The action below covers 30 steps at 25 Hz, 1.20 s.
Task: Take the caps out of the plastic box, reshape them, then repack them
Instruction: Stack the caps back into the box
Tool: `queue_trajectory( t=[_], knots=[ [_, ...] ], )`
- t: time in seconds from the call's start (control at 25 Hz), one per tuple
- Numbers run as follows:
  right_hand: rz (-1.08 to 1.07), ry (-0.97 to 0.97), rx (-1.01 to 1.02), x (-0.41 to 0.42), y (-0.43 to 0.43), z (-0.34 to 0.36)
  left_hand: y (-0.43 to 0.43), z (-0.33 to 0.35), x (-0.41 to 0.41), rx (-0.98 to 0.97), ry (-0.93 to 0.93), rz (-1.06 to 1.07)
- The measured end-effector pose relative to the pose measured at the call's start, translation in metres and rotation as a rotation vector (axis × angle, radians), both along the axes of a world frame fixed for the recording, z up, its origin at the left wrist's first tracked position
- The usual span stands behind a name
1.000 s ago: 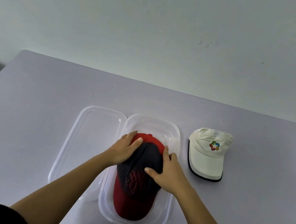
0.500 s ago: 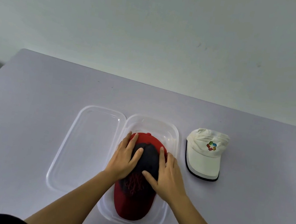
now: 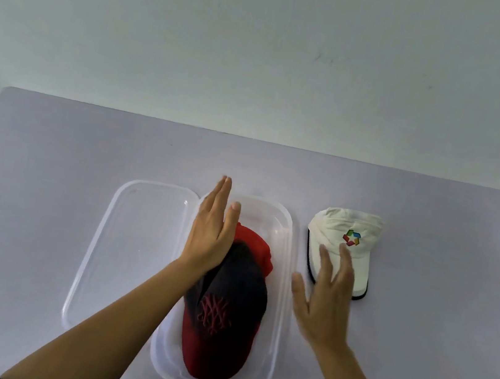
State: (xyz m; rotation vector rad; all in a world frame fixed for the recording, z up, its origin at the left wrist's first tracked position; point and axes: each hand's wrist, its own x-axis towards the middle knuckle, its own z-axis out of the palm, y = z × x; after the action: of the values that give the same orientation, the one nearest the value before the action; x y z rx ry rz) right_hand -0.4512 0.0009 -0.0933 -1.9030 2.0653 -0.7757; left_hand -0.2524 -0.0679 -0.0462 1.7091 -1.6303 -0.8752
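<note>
With my left hand (image 3: 210,232) and right hand (image 3: 326,301) open and empty, I would take the soft, light cream fabric cap (image 3: 346,229) by its stiffer brim (image 3: 360,279).

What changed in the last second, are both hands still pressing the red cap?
No. Both hands let go of the red and black cap. The left hand lifted, fingers straight, over the left rim of the plastic box; the right hand swung right, open, toward the white cap. That first cap stayed in the box, the lid beside it, the white cap on the table.
</note>
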Motion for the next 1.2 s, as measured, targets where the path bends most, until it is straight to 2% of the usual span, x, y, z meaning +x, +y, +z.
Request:
queue_trajectory(
  t=[0.16, 0.28, 0.36, 0.48, 0.64, 0.76, 0.84, 0.96, 1.04, 1.2],
  knots=[
    [-0.345, -0.157, 0.044, -0.056, -0.035, -0.008, -0.048, 0.011, -0.056, 0.086, 0.009, -0.186],
    [-0.463, -0.361, 0.265, -0.088, -0.047, -0.024, -0.079, 0.002, -0.106, 0.248, -0.111, -0.393],
    [-0.406, -0.423, 0.412, -0.096, -0.043, -0.041, -0.09, -0.008, -0.131, 0.335, -0.136, -0.505],
    [-0.291, -0.361, 0.426, -0.101, -0.036, -0.059, -0.1, -0.022, -0.159, 0.515, -0.094, -0.549],
    [-0.22, -0.434, 0.322, -0.093, -0.027, -0.064, -0.097, -0.037, -0.151, 0.582, 0.176, -0.493],
    [-0.3, -0.782, 0.207, -0.089, -0.027, -0.045, -0.096, -0.026, -0.139, 0.667, 0.328, -0.56],
    [-0.357, -1.121, 0.151, -0.101, -0.012, -0.014, -0.085, 0.012, -0.145, 0.613, 0.341, -0.607],
    [-0.304, -1.632, 0.262, -0.103, -0.008, -0.014, -0.093, 0.028, -0.147, 0.61, 0.348, -0.665],
    [-0.264, -1.786, 0.316, -0.099, 0.001, -0.013, -0.092, 0.031, -0.145, 0.63, 0.313, -0.712],
    [-0.24, -1.932, 0.282, -0.086, 0.003, 0.001, -0.091, 0.053, -0.135, 0.599, 0.298, -0.726]
  ],
)
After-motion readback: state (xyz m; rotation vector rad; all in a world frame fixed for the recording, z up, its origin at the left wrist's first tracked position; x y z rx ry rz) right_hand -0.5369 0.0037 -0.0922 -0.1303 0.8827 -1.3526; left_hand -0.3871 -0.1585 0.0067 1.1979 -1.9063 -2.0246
